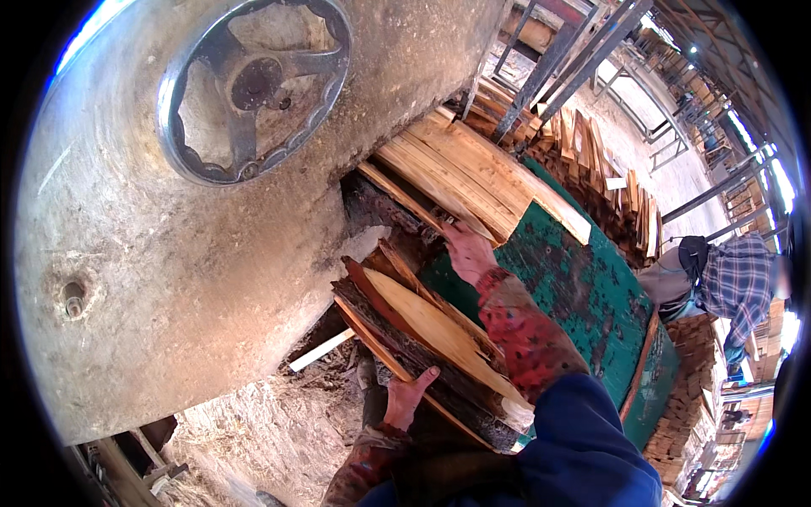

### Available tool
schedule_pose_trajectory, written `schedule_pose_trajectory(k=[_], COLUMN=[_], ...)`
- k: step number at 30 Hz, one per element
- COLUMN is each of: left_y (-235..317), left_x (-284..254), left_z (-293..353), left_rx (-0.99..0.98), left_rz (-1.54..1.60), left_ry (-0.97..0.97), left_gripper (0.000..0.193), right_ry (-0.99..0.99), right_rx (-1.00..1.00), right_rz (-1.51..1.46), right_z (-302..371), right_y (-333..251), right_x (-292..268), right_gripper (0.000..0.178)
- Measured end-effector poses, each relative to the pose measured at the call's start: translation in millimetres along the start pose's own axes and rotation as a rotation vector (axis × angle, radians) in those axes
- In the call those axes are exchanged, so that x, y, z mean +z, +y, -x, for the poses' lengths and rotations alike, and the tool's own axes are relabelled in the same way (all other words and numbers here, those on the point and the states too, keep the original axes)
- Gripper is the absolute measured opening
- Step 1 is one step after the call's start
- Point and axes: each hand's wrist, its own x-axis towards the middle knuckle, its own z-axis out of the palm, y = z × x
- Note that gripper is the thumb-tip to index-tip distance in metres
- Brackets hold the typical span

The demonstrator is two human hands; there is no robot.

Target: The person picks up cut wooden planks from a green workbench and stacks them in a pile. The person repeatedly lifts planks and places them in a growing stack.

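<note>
My left hand (410,399) grips the near edge of a bark-edged wood slab (380,338), its thumb on top. A pale-faced slab (431,314) and other rough slabs with dark bark lie against it, close to my body. Further off, my right hand (469,253) has its fingers around the near end of a narrow board (401,198), partly hidden by the hand. Right beside that hand lie wide, pale sawn boards (473,173) on a green metal table (553,253) with worn paint.
A large machine housing (228,279) with a metal handwheel (256,83) stands on the left. Sawdust (262,431) covers the floor below. Stacked wood strips (591,160) lie beyond the table. At the right a person in a plaid shirt (739,275) bends near a stack of wood (688,389).
</note>
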Motion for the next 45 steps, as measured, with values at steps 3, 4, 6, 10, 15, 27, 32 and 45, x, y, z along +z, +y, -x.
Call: schedule_pose_trajectory(k=[3,4,6,10,15,27,32,45], left_y=[1.9,1.8,3.2,5.4,0.3,-19.4,-19.3,-13.0], left_x=[2.5,1.6,4.1,6.7,4.7,-23.2,-29.7,-15.1], left_z=[1.2,1.7,2.0,5.1,1.0,13.0,11.9,8.3], left_rx=[0.033,0.033,0.037,0.05,0.041,-0.152,-0.114,-0.013], left_rz=[0.068,0.059,0.033,0.133,0.147,0.343,0.166,0.085], left_ry=[0.004,0.013,0.008,-0.02,-0.068,-0.159,-0.245,-0.184], left_gripper=[0.054,0.054,0.054,0.057,0.054,0.045,0.053,0.062], right_ry=[0.013,0.016,0.054,0.025,-0.029,-0.137,-0.106,-0.109], right_rx=[0.055,0.073,0.181,0.367,0.516,0.56,0.389,0.14], right_rz=[0.011,0.082,-0.09,-0.344,-0.487,-0.515,-0.269,-0.063], right_z=[39.5,51.9,83.6,134.6,202.0,290.6,294.4,221.0], right_y=[1.6,-1.0,7.8,-9.5,-34.8,-104.3,-115.8,-116.4], right_x=[-30.7,-39.7,-51.4,-84.7,-117.5,-117.5,-114.4,-71.2], right_gripper=[0.04,0.04,0.039,0.036,0.036,0.038,0.037,0.075])
